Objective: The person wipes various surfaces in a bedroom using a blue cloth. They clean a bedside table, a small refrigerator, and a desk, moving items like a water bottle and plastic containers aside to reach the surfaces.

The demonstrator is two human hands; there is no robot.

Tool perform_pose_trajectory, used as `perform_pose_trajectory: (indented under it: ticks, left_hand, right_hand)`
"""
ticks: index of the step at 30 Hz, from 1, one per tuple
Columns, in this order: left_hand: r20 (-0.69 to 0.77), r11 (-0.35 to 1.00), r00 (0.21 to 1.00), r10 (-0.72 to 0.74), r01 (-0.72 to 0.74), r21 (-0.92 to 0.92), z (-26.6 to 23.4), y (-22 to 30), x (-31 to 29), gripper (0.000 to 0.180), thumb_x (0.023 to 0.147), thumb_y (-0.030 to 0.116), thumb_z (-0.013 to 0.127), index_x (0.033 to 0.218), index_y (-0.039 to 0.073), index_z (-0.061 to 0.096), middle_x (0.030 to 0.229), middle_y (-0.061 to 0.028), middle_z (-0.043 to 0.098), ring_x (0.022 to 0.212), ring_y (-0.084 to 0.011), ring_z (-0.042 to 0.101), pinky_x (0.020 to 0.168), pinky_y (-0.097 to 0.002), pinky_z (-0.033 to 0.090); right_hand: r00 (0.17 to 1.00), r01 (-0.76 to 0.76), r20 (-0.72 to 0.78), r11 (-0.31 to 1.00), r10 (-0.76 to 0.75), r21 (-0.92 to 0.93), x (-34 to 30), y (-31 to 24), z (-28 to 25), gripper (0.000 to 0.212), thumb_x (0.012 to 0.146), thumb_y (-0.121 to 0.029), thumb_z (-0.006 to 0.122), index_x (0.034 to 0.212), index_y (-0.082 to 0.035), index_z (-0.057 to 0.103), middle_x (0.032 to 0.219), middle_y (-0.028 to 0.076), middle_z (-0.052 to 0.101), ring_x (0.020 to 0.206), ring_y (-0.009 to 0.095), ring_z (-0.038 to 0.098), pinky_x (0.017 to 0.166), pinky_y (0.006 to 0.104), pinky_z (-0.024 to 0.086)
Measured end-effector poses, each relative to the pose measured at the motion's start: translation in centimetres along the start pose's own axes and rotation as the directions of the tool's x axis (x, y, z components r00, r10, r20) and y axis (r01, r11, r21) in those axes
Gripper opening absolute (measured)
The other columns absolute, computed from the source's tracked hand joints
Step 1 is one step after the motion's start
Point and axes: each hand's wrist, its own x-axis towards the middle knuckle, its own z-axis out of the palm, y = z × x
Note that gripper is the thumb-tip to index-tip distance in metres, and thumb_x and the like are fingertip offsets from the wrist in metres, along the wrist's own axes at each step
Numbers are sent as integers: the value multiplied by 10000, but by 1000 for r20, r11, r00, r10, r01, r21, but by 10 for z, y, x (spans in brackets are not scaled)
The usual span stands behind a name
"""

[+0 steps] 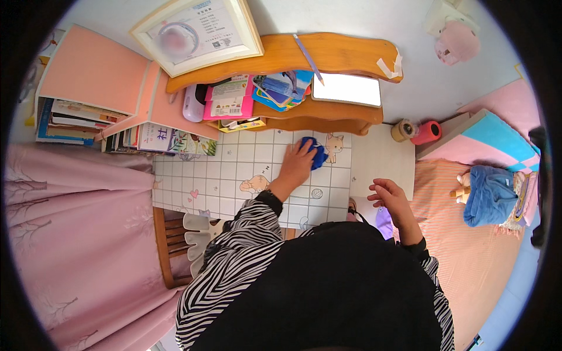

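Observation:
My left hand [297, 165] reaches across the desk and presses on a crumpled dark blue cloth [318, 157], its fingers curled over the near side. The cloth lies on a white gridded desk cover [225, 169] printed with cartoon cats, just in front of the wooden shelf. Off the desk's right side, my right hand [393, 202] hangs in the air with its fingers apart and nothing in them.
The wooden shelf [275, 52] carries a framed sheet [202, 35], a pencil [308, 58], booklets [281, 88] and a white-screened tablet [346, 89]. Pink bookcases [93, 70] stand left, above a wooden chair [167, 240]. To the right are two small rolls [426, 133] and a bed [462, 257].

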Motion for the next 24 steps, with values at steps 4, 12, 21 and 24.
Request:
perform_pose_trajectory:
  ticks: [4, 12, 21, 24]
  left_hand:
    - [41, 981, 983, -179, 176, 78, -27, -17, -17, 327, 761, 163, 609, 1081, 96, 607, 1222, -134, 516, 1132, -349, 446, 978, -471, 327]
    - [89, 953, 950, -299, 292, 79, -31, -13, -15, 433, 712, 154, 655, 1120, 74, 532, 1019, -124, 575, 951, -333, 522, 825, -414, 422]
    - [-358, 961, 933, 36, -130, -244, -99, 41, 45, 229, 753, 118, 633, 946, 31, 547, 968, -164, 593, 927, -345, 542, 789, -402, 439]
    - [-492, 940, 868, 69, -222, -259, -117, 58, 78, 213, 763, 106, 628, 930, 19, 529, 1007, -182, 587, 960, -368, 532, 826, -415, 431]
  right_hand:
    - [1000, -1, -3, 1000, 1, 24, 0, 5, -6, 345, 898, -191, 537, 1180, 5, 500, 1036, 104, 596, 829, 167, 619, 673, 254, 480]
    - [1000, 7, 1, 1000, -7, 7, 1, 11, -13, 314, 901, -189, 530, 1156, -7, 518, 1005, 99, 611, 814, 161, 623, 664, 255, 477]
    - [999, 18, -34, 999, -17, 29, 0, 14, -21, 310, 882, -166, 545, 1139, 7, 533, 975, 96, 627, 779, 152, 626, 647, 254, 486]
    - [999, 28, -28, 999, -27, 32, 3, 17, -23, 312, 882, -165, 545, 1141, 10, 531, 978, 98, 627, 779, 154, 629, 648, 253, 485]
